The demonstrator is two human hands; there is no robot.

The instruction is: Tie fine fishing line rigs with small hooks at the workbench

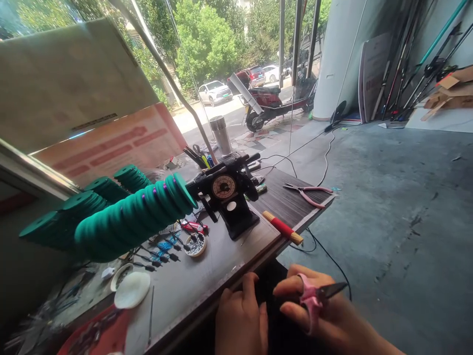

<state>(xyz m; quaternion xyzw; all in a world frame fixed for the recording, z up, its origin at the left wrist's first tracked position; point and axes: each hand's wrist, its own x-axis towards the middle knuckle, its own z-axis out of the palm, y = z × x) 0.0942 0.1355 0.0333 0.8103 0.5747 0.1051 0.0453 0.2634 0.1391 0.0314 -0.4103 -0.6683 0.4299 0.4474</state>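
Observation:
Small scissors with pink handles [311, 299] and short dark blades hang on the fingers of my right hand [342, 320], their tips pointing right. Close beside it, just below the table's front edge, my left hand [240, 318] is closed with its fingers curled; what it grips, if anything, is hidden. Dark cloth lies behind both hands. Above them on the table stands a black hand-cranked winding machine [236, 202] with a round dial. A row of green discs [136, 219] with purple marks sits on its shaft.
Pink-handled pliers [308, 192] and a red-wrapped wooden stick [283, 228] lie near the table's right corner. A bowl of small silvery pieces [195, 245], a white lid [132, 290] and a thin rod [151, 315] are left of my hands. Cables [325, 251] trail on the floor.

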